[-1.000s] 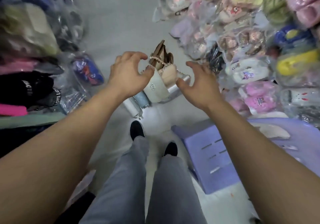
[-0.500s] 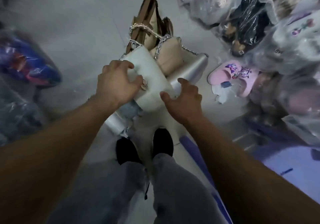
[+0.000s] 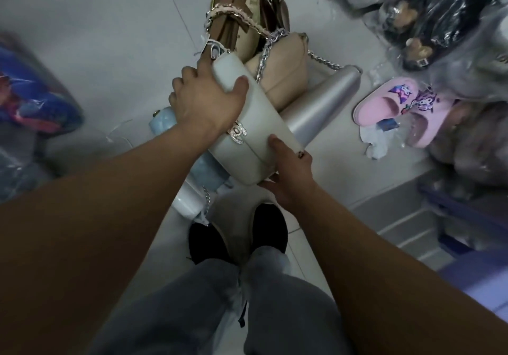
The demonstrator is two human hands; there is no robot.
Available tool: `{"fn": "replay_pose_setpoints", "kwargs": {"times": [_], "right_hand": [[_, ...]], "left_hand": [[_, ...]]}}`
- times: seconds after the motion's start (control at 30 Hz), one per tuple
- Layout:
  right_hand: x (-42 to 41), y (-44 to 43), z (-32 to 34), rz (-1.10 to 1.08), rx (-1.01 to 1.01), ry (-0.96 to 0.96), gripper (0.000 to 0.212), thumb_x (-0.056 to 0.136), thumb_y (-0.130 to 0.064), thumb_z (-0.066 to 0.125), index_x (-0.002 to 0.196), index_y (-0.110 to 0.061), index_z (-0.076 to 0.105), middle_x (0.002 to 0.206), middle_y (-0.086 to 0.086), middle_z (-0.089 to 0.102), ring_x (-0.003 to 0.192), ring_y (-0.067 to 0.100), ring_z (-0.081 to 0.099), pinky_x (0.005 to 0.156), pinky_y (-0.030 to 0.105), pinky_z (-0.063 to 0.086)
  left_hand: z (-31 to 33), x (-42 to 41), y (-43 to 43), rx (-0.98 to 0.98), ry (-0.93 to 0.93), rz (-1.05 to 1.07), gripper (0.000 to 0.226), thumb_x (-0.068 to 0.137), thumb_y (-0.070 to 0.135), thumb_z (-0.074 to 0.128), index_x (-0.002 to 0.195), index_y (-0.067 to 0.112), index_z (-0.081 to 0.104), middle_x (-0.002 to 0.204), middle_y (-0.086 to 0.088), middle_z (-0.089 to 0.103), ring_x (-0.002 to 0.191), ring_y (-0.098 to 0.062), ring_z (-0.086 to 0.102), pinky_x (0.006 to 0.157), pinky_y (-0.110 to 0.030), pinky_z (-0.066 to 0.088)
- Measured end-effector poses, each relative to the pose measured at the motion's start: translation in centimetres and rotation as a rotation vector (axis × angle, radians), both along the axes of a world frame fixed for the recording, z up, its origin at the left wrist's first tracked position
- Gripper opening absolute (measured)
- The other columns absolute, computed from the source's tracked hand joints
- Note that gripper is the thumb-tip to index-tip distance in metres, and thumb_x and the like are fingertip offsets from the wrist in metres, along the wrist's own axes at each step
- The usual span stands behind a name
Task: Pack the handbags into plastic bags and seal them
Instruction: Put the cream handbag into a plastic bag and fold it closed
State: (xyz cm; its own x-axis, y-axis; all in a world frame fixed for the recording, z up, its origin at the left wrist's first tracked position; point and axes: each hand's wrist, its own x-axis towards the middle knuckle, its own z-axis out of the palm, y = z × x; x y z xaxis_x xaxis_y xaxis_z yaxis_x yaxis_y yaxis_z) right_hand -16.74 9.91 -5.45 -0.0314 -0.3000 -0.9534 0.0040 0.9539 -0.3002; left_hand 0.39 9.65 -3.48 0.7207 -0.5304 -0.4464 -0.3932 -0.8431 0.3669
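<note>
Between both hands, 1 pale grey rectangular leather handbag point(image 3: 264, 134) with a rhinestone clasp is clamped: left hand point(image 3: 206, 101) curled round its far end, right hand point(image 3: 291, 178) gripping its near corner. Beyond the left thumb lies a beige chain-strap handbag point(image 3: 286, 74).

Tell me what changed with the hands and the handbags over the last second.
Both hands came down from hovering open above the pile. The left hand now grips the white handbag at its upper end, thumb across its front; the right hand holds its lower end. The beige handbag, silver handbag and light blue handbag lie in the pile as before.
</note>
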Motion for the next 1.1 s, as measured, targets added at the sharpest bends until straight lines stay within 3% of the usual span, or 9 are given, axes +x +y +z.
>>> {"fn": "replay_pose_setpoints", "kwargs": {"times": [0.13, 0.27, 0.37, 0.5, 0.63, 0.87, 0.93, 1.0, 1.1], "right_hand": [[-0.9, -0.2, 2.8, 0.038, -0.062, 0.033, 0.073, 0.075, -0.037, 0.084, 0.135, -0.026, 0.044, 0.131, 0.004, 0.062, 0.111, 0.032, 0.067, 0.075, 0.062, 0.059], [-3.3, -1.0, 8.5, 0.028, -0.129, 0.111, 0.062, 0.082, -0.035, 0.080, 0.132, -0.029, 0.045, 0.119, -0.003, 0.063, 0.103, 0.019, 0.067, 0.088, 0.058, 0.059], [-6.3, -1.4, 13.5, -0.014, -0.216, 0.166, 0.059, 0.077, -0.037, 0.079, 0.126, -0.029, 0.046, 0.115, -0.002, 0.065, 0.103, 0.021, 0.067, 0.092, 0.055, 0.059], [-11.3, -2.3, 20.9, -0.045, -0.355, 0.255, 0.054, 0.078, -0.035, 0.080, 0.121, -0.027, 0.049, 0.104, -0.003, 0.065, 0.097, 0.020, 0.066, 0.086, 0.046, 0.060], [-17.2, -1.8, 27.1, -0.136, -0.447, 0.281, 0.047, 0.082, -0.028, 0.078, 0.120, -0.024, 0.052, 0.108, -0.001, 0.067, 0.097, 0.020, 0.067, 0.081, 0.040, 0.058], [-26.9, 1.8, 32.1, -0.339, -0.399, 0.417, 0.047, 0.086, -0.032, 0.071, 0.127, -0.027, 0.050, 0.116, -0.003, 0.062, 0.099, 0.017, 0.062, 0.073, 0.034, 0.050], [-29.4, 2.8, 31.9, -0.378, -0.378, 0.444, 0.051, 0.088, -0.041, 0.070, 0.132, -0.025, 0.048, 0.114, -0.006, 0.061, 0.101, 0.014, 0.062, 0.081, 0.035, 0.051], [-32.2, 4.0, 31.3, -0.394, -0.351, 0.472, 0.070, 0.082, -0.055, 0.070, 0.140, -0.026, 0.044, 0.123, -0.007, 0.060, 0.112, 0.015, 0.060, 0.098, 0.039, 0.051], [-36.2, 5.8, 30.3, -0.413, -0.320, 0.494, 0.073, 0.090, -0.051, 0.068, 0.148, -0.022, 0.036, 0.130, -0.006, 0.059, 0.118, 0.018, 0.059, 0.104, 0.040, 0.049]], "left_hand": [[3.1, -1.7, 0.1, -0.009, -0.024, 0.097, 0.077, 0.085, 0.067, 0.048, 0.145, 0.020, 0.041, 0.138, -0.010, 0.046, 0.131, -0.033, 0.038, 0.106, -0.047, 0.030], [8.4, -4.3, 0.2, -0.080, -0.069, 0.083, 0.075, 0.085, 0.064, 0.051, 0.141, 0.016, 0.045, 0.133, -0.012, 0.049, 0.127, -0.034, 0.041, 0.103, -0.044, 0.034], [13.2, -7.3, -0.2, -0.145, -0.026, 0.066, 0.071, 0.083, 0.062, 0.053, 0.134, 0.013, 0.048, 0.132, -0.014, 0.049, 0.123, -0.036, 0.048, 0.102, -0.045, 0.041], [19.9, -11.4, -1.4, -0.209, 0.067, 0.007, 0.069, 0.083, 0.063, 0.056, 0.130, 0.014, 0.049, 0.134, -0.009, 0.050, 0.116, -0.035, 0.056, 0.094, -0.042, 0.045], [25.0, -15.8, -1.5, -0.276, 0.161, -0.085, 0.069, 0.077, 0.069, 0.060, 0.118, 0.014, 0.052, 0.120, -0.005, 0.057, 0.110, -0.030, 0.058, 0.093, -0.042, 0.049], [29.5, -25.5, -1.6, -0.240, 0.271, -0.350, 0.070, 0.078, 0.070, 0.059, 0.117, 0.012, 0.061, 0.115, -0.010, 0.058, 0.106, -0.032, 0.059, 0.090, -0.036, 0.046], [29.3, -28.3, -1.4, -0.226, 0.310, -0.394, 0.071, 0.077, 0.072, 0.057, 0.119, 0.015, 0.061, 0.115, -0.008, 0.057, 0.107, -0.032, 0.059, 0.094, -0.037, 0.047], [28.8, -31.4, -0.9, -0.213, 0.328, -0.429, 0.073, 0.076, 0.073, 0.057, 0.121, 0.016, 0.058, 0.119, -0.008, 0.054, 0.111, -0.032, 0.057, 0.098, -0.040, 0.046], [27.7, -36.3, -0.1, -0.189, 0.320, -0.488, 0.069, 0.082, 0.067, 0.059, 0.123, 0.012, 0.055, 0.122, -0.013, 0.054, 0.116, -0.036, 0.053, 0.100, -0.041, 0.042]]}}
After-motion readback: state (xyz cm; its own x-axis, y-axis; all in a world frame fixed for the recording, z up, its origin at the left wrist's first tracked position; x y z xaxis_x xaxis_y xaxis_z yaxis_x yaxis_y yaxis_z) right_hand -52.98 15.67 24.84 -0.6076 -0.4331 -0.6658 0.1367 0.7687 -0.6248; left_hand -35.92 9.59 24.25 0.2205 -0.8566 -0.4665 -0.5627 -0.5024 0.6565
